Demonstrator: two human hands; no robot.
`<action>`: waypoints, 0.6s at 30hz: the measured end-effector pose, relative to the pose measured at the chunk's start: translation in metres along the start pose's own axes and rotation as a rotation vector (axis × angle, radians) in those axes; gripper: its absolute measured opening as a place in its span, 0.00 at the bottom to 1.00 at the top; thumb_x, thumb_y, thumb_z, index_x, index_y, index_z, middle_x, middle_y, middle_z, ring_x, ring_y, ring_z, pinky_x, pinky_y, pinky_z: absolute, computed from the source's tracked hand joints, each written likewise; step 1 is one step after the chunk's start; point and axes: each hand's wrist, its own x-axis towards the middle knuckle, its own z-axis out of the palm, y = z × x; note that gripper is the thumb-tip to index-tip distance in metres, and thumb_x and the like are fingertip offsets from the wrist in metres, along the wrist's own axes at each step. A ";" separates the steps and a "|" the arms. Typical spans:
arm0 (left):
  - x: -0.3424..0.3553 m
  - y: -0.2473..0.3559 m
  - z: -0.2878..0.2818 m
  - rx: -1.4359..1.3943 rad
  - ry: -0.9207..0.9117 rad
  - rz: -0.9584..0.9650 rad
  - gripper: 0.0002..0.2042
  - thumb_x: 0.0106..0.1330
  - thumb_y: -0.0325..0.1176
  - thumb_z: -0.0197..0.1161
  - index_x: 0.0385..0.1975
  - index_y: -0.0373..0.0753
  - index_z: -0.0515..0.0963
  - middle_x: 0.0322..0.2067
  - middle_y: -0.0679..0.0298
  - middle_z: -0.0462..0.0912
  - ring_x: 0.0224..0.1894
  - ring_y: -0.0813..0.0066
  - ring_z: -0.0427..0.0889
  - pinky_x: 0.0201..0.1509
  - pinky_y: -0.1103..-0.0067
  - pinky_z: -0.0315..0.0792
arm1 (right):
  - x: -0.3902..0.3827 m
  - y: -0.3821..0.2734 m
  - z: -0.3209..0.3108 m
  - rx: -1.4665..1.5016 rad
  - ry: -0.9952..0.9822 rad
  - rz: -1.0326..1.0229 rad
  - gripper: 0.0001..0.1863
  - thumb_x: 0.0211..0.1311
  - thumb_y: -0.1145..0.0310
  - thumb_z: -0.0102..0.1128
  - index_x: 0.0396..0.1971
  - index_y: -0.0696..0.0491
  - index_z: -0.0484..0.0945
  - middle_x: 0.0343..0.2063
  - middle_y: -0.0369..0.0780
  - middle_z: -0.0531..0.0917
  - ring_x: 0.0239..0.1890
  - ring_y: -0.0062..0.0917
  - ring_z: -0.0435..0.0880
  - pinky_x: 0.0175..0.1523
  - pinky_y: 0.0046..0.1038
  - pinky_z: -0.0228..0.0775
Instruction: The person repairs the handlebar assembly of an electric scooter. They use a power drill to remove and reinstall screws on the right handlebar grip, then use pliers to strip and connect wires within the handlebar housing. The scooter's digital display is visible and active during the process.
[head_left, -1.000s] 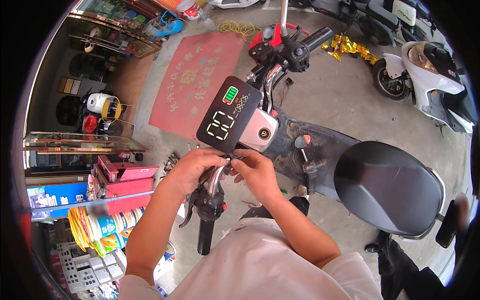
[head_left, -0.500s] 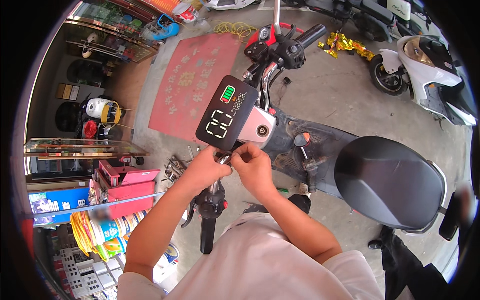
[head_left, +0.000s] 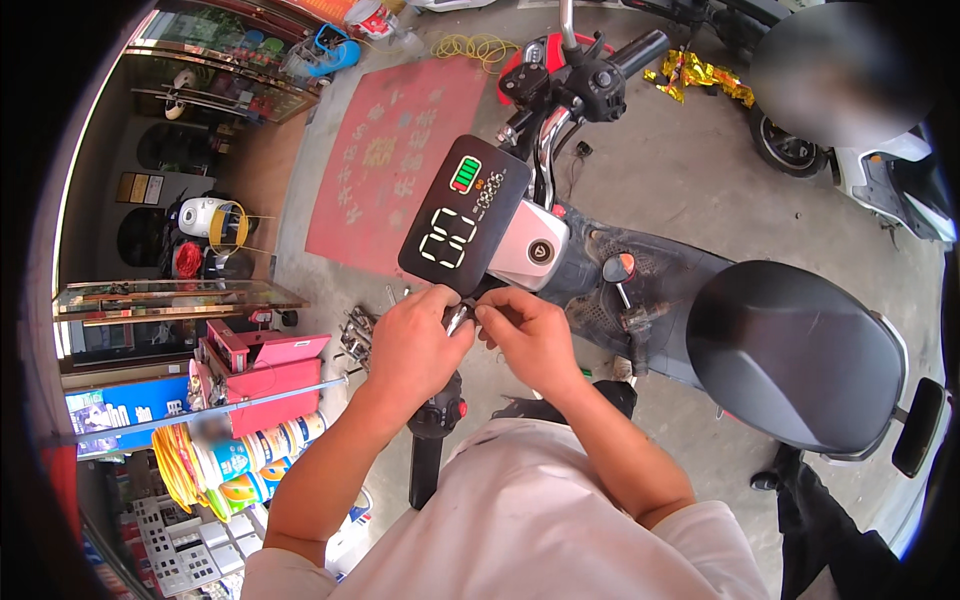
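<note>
An electric scooter stands before me, its lit dashboard display (head_left: 465, 215) set above a pale pink front panel (head_left: 535, 245). Just below the display, both hands meet at the chrome handlebar (head_left: 458, 320). My left hand (head_left: 415, 340) is closed at the bar, its back toward me and its thumb along the near side. My right hand (head_left: 530, 335) pinches at the same spot with thumb and forefinger. Whatever is between their fingertips is too small and hidden to name. The black left handgrip (head_left: 425, 470) and switch block (head_left: 440, 412) lie beneath my left forearm.
A rear-view mirror (head_left: 618, 268) lies on the footboard, ahead of the black seat (head_left: 800, 355). Loose tools (head_left: 355, 335) and a red toolbox (head_left: 280, 380) are at left. A white scooter (head_left: 880, 185) stands at right. A person in black trousers (head_left: 815, 510) is at lower right.
The view has shifted slightly, so the scooter sits a little further right. My left hand has turned, its back now covering more of the bar. Both hands stay together below the display.
</note>
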 end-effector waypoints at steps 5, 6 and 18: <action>0.002 0.006 0.000 -0.032 0.007 0.009 0.13 0.59 0.31 0.69 0.43 0.36 0.82 0.33 0.50 0.88 0.35 0.54 0.88 0.41 0.68 0.80 | 0.003 0.005 -0.008 0.041 -0.074 0.037 0.08 0.72 0.71 0.61 0.41 0.61 0.81 0.27 0.35 0.84 0.29 0.16 0.82 0.37 0.22 0.75; 0.004 0.007 0.000 -0.042 0.007 0.035 0.14 0.59 0.31 0.69 0.44 0.36 0.82 0.34 0.50 0.88 0.35 0.55 0.89 0.41 0.69 0.80 | 0.002 0.005 -0.008 0.028 -0.070 0.029 0.08 0.73 0.71 0.61 0.41 0.61 0.80 0.27 0.35 0.84 0.29 0.16 0.82 0.36 0.23 0.75; 0.009 -0.006 0.004 -0.073 -0.026 0.107 0.09 0.58 0.29 0.68 0.39 0.37 0.85 0.30 0.56 0.87 0.29 0.64 0.87 0.35 0.73 0.78 | -0.015 0.027 0.019 0.260 0.139 -0.062 0.07 0.70 0.73 0.63 0.39 0.62 0.79 0.31 0.42 0.86 0.30 0.20 0.85 0.38 0.25 0.79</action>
